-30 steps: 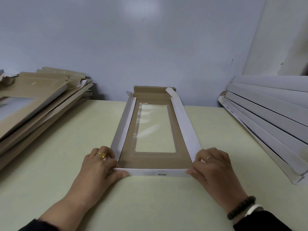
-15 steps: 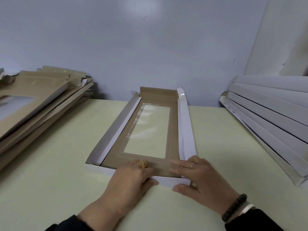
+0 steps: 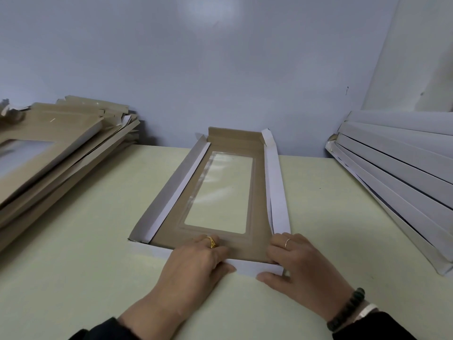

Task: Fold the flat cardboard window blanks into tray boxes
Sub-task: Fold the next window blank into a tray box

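While the near end flap (image 3: 257, 267) is being pressed by the flat left hand (image 3: 196, 263) and pinched by the right hand (image 3: 301, 263), one blank (image 3: 220, 192) is being half-folded; flat blanks (image 3: 49, 153) are waiting upper left.

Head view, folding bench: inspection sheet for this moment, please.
Surface: pale table, no marks seen.
Job's things: window blank lies in the middle, far flap and long side flaps raised; flat blanks stacked at left; white pile at right.
Clutter: nothing seen.
Grippers: left hand presses the near edge of the blank; right hand grips its near right corner.
Cables: nothing seen.
Surroundings: plain wall behind.
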A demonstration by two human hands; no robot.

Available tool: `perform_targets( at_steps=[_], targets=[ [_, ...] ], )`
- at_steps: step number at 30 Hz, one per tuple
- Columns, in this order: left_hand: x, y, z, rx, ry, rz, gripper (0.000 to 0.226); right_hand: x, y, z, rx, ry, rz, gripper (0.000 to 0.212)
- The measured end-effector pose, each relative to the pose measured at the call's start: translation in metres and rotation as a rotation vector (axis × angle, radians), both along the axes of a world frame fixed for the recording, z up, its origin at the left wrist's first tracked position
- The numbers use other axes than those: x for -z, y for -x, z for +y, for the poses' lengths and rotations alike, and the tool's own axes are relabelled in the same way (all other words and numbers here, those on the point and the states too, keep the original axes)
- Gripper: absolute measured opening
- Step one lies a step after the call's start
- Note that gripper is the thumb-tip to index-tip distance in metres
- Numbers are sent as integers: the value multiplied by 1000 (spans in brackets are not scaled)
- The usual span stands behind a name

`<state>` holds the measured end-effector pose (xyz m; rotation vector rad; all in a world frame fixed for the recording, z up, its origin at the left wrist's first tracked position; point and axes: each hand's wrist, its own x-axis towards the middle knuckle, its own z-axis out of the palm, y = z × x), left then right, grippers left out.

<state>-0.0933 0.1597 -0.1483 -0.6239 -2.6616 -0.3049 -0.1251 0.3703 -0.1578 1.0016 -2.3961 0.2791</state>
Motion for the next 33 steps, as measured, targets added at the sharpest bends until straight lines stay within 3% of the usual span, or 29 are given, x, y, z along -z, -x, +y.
perform_targets(
  at_steps=[5, 18, 22, 26, 29, 33],
  targets=[
    [-1, -1, 2, -28, -14, -71, 30, 2, -3, -6, 0, 16, 126, 30],
    [2, 4, -11, -8, -26, -213, 31, 3, -3, -4, 33, -33, 143, 28],
    [-2, 11, -45, -50, 19, -90, 59, 3, 6, 13, 118, -2, 99, 21],
    [-2, 17, -72, -14, 66, -149, 97, 2, 9, 23, 180, 10, 58, 15],
    [1, 18, -75, 4, 80, -133, 86, 2, 8, 23, 185, 1, 50, 12],
    [4, 17, -75, 1, 119, 97, 63, 1, 8, 24, 188, 1, 20, 15]
  ],
)
